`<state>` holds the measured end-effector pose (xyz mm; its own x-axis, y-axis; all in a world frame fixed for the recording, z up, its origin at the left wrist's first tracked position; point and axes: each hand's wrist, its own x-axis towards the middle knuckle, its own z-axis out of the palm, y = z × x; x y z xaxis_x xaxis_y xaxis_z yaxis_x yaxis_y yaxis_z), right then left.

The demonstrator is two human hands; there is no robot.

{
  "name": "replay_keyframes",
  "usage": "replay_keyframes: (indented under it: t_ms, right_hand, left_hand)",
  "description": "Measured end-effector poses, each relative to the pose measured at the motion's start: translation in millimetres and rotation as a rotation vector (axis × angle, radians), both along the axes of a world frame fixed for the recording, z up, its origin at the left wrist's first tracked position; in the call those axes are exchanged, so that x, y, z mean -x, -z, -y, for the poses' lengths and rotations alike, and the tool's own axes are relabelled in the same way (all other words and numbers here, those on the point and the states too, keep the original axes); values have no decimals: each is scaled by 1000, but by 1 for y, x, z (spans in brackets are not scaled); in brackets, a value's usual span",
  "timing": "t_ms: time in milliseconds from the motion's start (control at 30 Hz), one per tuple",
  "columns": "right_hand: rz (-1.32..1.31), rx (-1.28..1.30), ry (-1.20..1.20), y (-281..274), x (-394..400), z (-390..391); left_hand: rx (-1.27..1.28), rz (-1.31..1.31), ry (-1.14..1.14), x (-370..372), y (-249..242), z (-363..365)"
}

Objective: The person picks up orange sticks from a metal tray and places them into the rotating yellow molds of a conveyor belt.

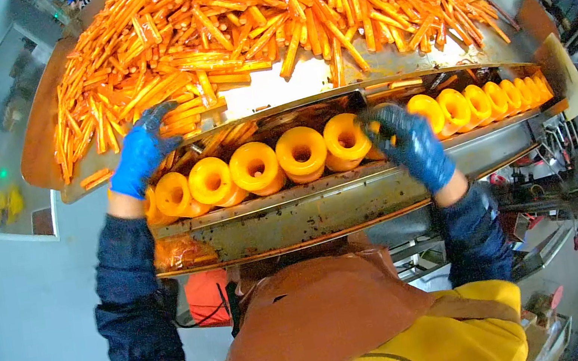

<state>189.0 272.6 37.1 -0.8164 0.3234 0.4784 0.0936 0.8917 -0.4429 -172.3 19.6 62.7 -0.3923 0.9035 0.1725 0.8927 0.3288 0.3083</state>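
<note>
My left hand (143, 157), in a blue glove stained dark at the fingers, is at the near left edge of a heap of glossy orange-red sticks (228, 31). Its fingers are bent but apart and touch the sticks there; I see nothing held. In a matching glove, my right hand (408, 143) is over the row of yellow-orange funnel-mouthed cups (302, 153). Its fingers are curled together above one cup, which they partly hide. Whatever they may pinch does not show. Several sticks lie in the narrow channel behind the cups.
A curved metal tray (274, 88) bears the heap. In front of the cups runs a metal ledge (295, 221) with dark specks, and a reddish clear bag (181, 252) lies at its left end. Machine parts and cables (530, 176) crowd the right side.
</note>
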Motion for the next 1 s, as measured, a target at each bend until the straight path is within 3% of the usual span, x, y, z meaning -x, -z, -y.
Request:
replay_keyframes:
  t_ms: [100,167,233,300,333,500,567,600,633,700,733,800,833,900,967,1000]
  right_hand:
    - [4,-370,72,-9,36,-77]
    - [177,-497,126,-16,70,-105]
    - [454,-640,-1,-24,107,-109]
    - [373,-738,-308,-10,141,-109]
    - [440,-678,-314,-11,156,-100]
    - [763,-585,-206,-20,200,-71]
    - [650,-516,-204,-25,190,-73]
    - [374,-487,-240,-10,181,-90]
    - [323,-375,-182,-21,169,-87]
    - [15,-271,-24,-22,150,-92]
    - [-38,-153,50,-24,141,-92]
    - [-224,175,62,-33,118,-68]
    - [-221,172,59,-33,109,-49]
    - [-195,746,67,-32,97,-11]
    - [-356,1037,-98,16,101,22]
    - [-232,1001,-129,30,98,37]
  left_hand:
    - [155,152,29,26,-8,-13]
    - [317,-32,89,31,-12,-26]
    - [341,-15,73,26,-11,-41]
    - [452,-141,86,15,-12,-60]
    - [337,-222,134,10,-8,-62]
    - [365,-121,112,5,-5,-84]
    - [209,-180,161,13,4,-83]
    - [190,-80,78,4,-11,-82]
    - [188,-73,76,15,-2,-78]
    - [-302,39,-84,40,18,-65]
    - [-303,45,-90,32,11,-63]
    - [-669,558,-355,19,-5,-57]
    - [-672,560,-358,16,-6,-51]
    - [-807,881,-305,10,-7,-38]
    - [-802,740,-292,-15,-3,-25]
    - [-805,778,-306,-27,1,-19]
